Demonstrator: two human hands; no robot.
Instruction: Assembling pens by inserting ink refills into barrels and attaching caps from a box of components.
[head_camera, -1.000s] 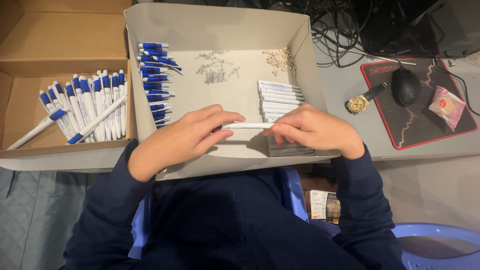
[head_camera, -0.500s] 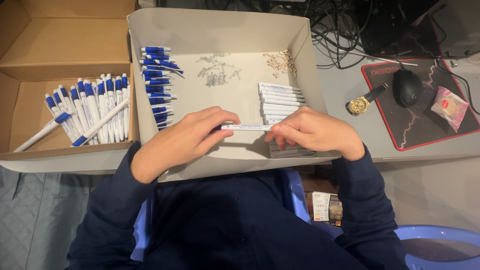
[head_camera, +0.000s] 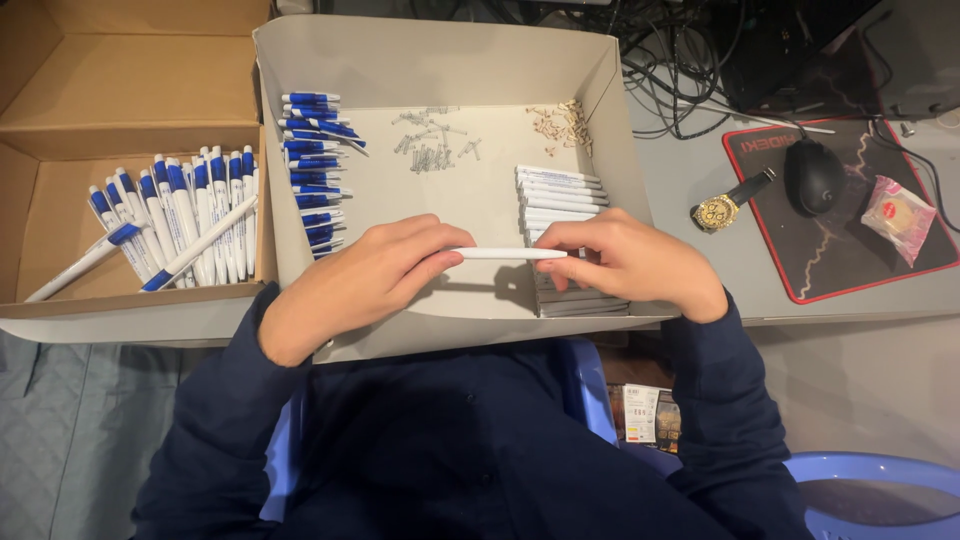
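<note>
1. You've got a white pen barrel (head_camera: 508, 254) pinched between both hands, its long axis running flat from 9 to 3 o'clock, level above the floor of the grey cardboard tray (head_camera: 440, 70).
2. Your left hand (head_camera: 365, 280) closes its fingertips on the 9 o'clock end; your right hand (head_camera: 630, 262) closes on the 3 o'clock end. Both grips are narrow, thumb against fingers, and neither hand is nearer than the other: the barrel bridges them.
3. Just under your right hand, toward 3 o'clock, lies the stack of white barrels (head_camera: 560, 195), touching one another in a neat row.
4. At 10 o'clock from the grip, a column of blue pen caps (head_camera: 312, 165) lines the tray's left wall.
5. At 12 o'clock sit small metal springs (head_camera: 432, 148), and at 1 o'clock a heap of tiny tan parts (head_camera: 562, 124).
6. Well off at 9 o'clock, the brown box (head_camera: 130, 80) holds finished blue-and-white pens (head_camera: 185, 220).
7. At 3 o'clock, outside the tray: a gold wristwatch (head_camera: 722, 208) and a black mouse (head_camera: 814, 174) on its mat.
</note>
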